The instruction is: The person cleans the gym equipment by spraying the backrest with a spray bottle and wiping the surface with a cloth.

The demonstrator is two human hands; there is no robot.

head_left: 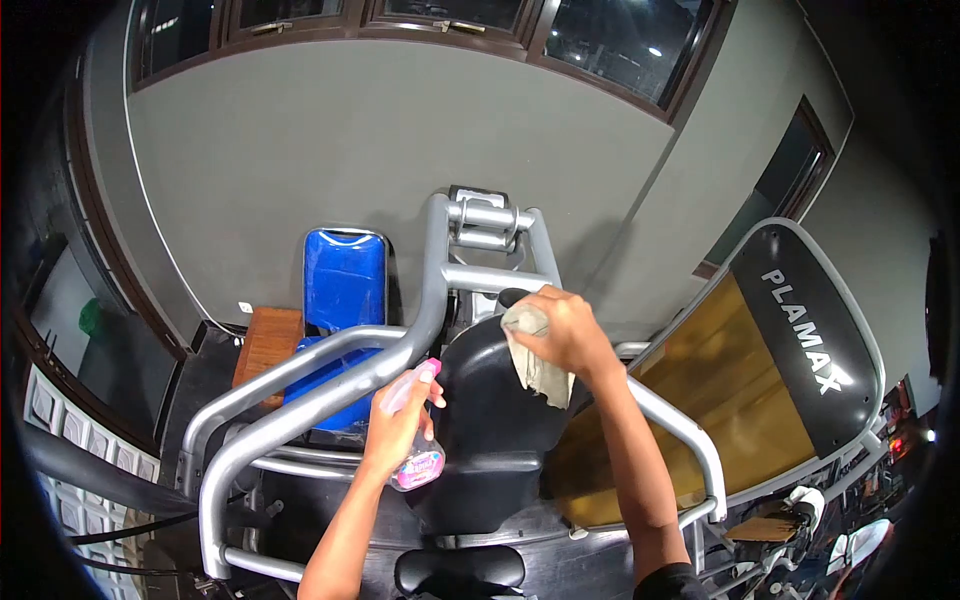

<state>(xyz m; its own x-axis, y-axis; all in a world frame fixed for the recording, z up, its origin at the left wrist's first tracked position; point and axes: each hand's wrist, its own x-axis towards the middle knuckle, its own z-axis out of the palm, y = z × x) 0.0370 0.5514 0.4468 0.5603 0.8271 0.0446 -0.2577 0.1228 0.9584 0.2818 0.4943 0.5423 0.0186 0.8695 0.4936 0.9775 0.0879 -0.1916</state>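
Note:
My left hand [400, 415] is wrapped round a clear spray bottle [420, 468] with a pink nozzle and pink label, held left of the machine's black padded seat [490, 410]. In my right hand [562, 335] is a bunched pale cloth [540, 378], its lower end hanging over the upper right part of the black pad. Whether the cloth touches the pad cannot be made out. Thick silver tubes [330, 385] of the exercise machine curve round the pad on both sides.
A blue chair [345, 280] and a brown wooden box [270, 345] stand by the grey wall. On the right is a large panel marked PLAMAX [805, 330]. A small black pad [458, 568] sits at the bottom. Dark windows [450, 15] line the top.

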